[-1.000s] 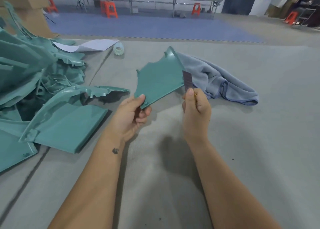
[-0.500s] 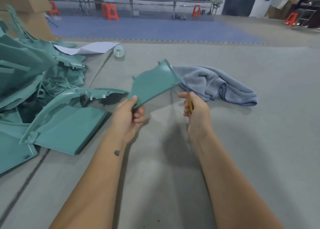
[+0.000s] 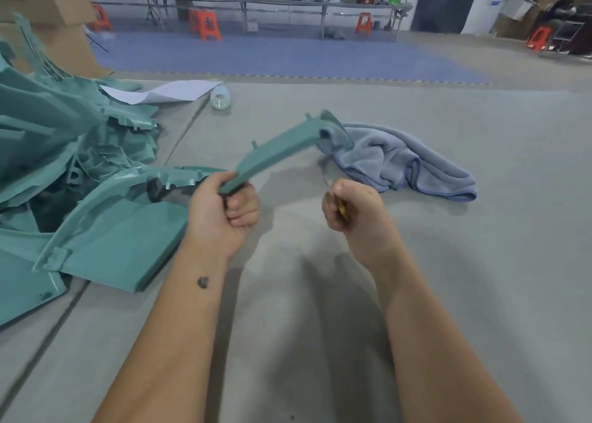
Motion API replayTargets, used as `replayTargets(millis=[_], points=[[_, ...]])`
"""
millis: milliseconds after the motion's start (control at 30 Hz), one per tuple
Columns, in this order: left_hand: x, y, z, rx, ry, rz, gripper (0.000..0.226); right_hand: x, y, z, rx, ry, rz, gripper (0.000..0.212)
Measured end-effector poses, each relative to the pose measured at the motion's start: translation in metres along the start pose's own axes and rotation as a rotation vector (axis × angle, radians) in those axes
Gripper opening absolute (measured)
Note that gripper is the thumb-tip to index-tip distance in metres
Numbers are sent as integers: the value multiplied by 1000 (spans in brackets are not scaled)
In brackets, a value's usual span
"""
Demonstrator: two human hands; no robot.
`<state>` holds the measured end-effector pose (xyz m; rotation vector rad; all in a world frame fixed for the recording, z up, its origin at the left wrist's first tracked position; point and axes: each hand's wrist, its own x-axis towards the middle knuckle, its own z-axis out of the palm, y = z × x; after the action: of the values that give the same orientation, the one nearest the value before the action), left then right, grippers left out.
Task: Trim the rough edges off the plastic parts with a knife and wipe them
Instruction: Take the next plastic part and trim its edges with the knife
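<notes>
My left hand grips the near corner of a teal plastic part, which is tilted almost edge-on and reaches up and right toward the cloth. My right hand is curled round a yellow-handled knife; its thin blade points up and left, apart from the part. A grey-blue cloth lies crumpled on the grey surface just beyond my right hand, its left end behind the part's far tip.
A heap of teal plastic parts fills the left side, with one large panel nearest my left arm. A roll of clear tape and a white sheet lie behind. Cardboard boxes stand at far left.
My left hand has rotated the part from showing its flat face to nearly edge-on. My right hand has drawn the knife down and away from the part's edge.
</notes>
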<state>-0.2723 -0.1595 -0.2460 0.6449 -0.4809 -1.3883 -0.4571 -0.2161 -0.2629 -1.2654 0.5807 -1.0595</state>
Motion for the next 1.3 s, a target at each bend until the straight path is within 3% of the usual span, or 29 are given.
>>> replayTargets(millis=[67, 133, 233, 367, 500, 633, 767, 1067, 1200, 1300], points=[[-2, 11, -11, -116, -33, -78, 21, -1, -5, -9, 111, -44, 38, 22], [-6, 15, -21, -334, -142, -159, 23, -3, -8, -20, 301, 26, 40, 17], [-7, 11, -20, -518, -218, -140, 24, -1, -8, -29, 419, 192, 42, 33], [7, -19, 0, -234, 111, -25, 30, 3, 0, -16, 259, 252, 38, 37], [16, -41, 5, -36, 303, -25, 24, 2, 14, 6, 144, 109, 43, 32], [18, -42, 1, 14, 310, -7, 21, 0, 26, 25, -95, 58, 55, 30], [18, -45, 1, 55, 309, 14, 21, 1, 31, 36, -362, 143, 22, 40], [20, -52, 6, 55, 320, -5, 34, -2, 33, 43, -481, 154, -49, 48], [19, -53, 4, 42, 308, 37, 28, 6, 33, 42, -649, 314, -71, 41], [17, -53, 2, 36, 281, 81, 24, 17, 27, 25, -620, 487, -71, 42]])
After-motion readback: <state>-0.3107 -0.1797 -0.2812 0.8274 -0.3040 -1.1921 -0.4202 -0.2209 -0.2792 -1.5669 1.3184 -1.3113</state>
